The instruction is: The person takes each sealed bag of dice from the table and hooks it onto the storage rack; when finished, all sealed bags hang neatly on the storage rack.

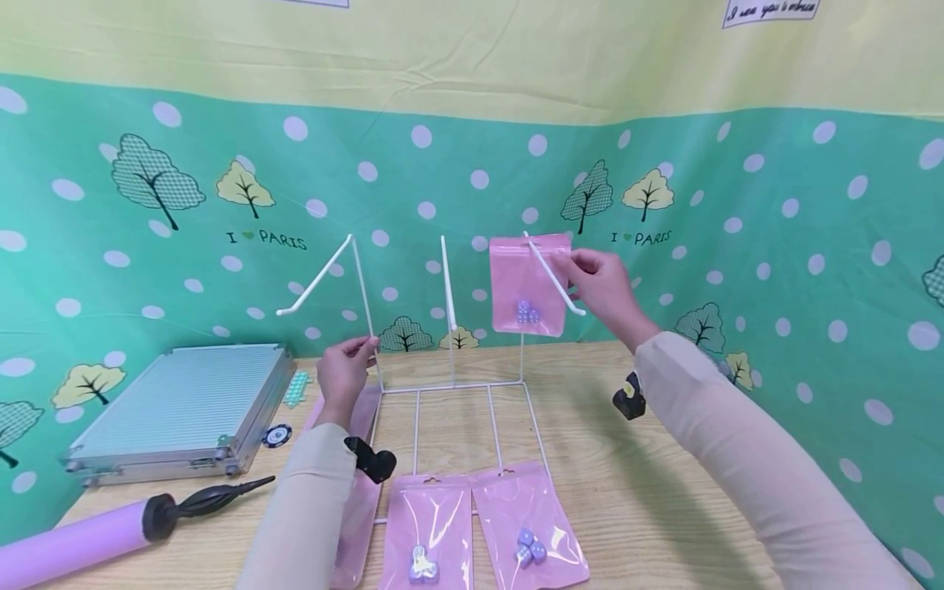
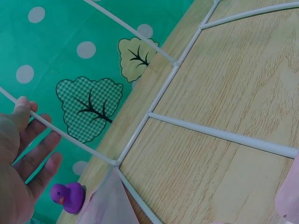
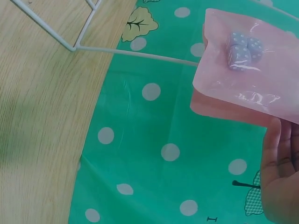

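Observation:
A white wire rack [image 1: 416, 388] with three long hooks stands on the table. My left hand [image 1: 343, 375] pinches its left upright, the thumb on the near side of the wire [image 2: 70, 138]. On the right-hand hook [image 1: 555, 283] is a pink zip pouch [image 1: 509, 274] showing purple dotted dice through its front. My right hand [image 1: 606, 288] holds this pouch by its right edge, near the top. Behind it, the right wrist view shows a second pink layer [image 3: 224, 109]; whether that is another pouch I cannot tell.
Two pink pouches with dice [image 1: 429, 516] [image 1: 527, 508] lie at the rack's front, and more pink packaging [image 1: 357, 508] at its left. A silver case [image 1: 177, 401], poker chip [image 1: 277, 435], purple pump [image 1: 88, 533] and purple duck [image 2: 70, 197] are on the left.

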